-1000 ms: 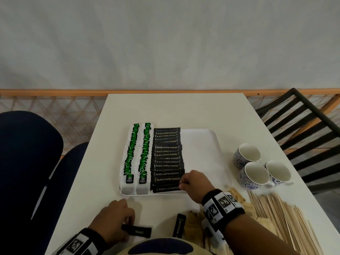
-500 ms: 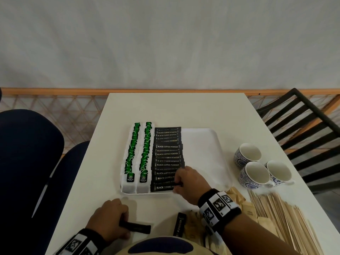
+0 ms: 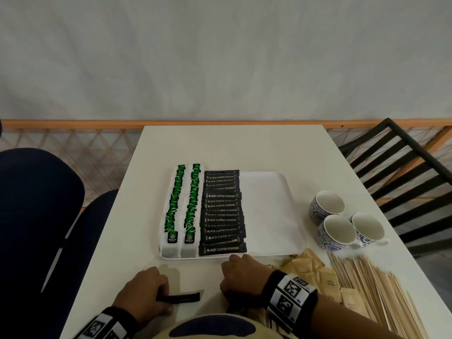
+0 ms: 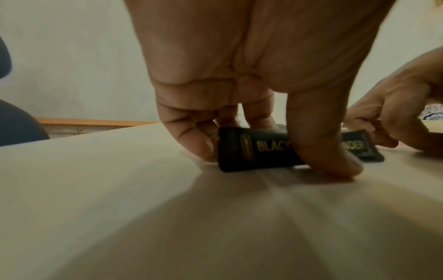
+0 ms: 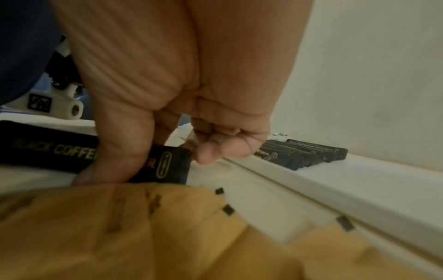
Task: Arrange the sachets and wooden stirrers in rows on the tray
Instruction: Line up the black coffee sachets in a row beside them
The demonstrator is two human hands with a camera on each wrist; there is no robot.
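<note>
A white tray [image 3: 264, 216] holds two rows of green tea sachets [image 3: 182, 209] and one row of black coffee sachets [image 3: 221, 220]; its right half is bare. In front of the tray, my left hand [image 3: 159, 292] pinches a loose black coffee sachet [image 3: 186, 297] that lies on the table, thumb in front and fingers behind [image 4: 254, 149]. My right hand [image 3: 230, 287] is just right of it, thumb and curled fingers gripping a second black coffee sachet [image 5: 165, 166], which is mostly hidden in the head view. Wooden stirrers [image 3: 367, 289] lie in a heap at the near right.
Brown sachets [image 3: 305, 265] are piled between my right hand and the stirrers. Three blue-patterned cups [image 3: 337, 231] stand right of the tray. A dark blue chair [image 3: 36, 204] is on the left, and a black slatted chair [image 3: 403, 167] on the right.
My right hand drew back from the front of the black row on the tray to the table and took hold of the loose sachet there. My left hand kept its sachet.
</note>
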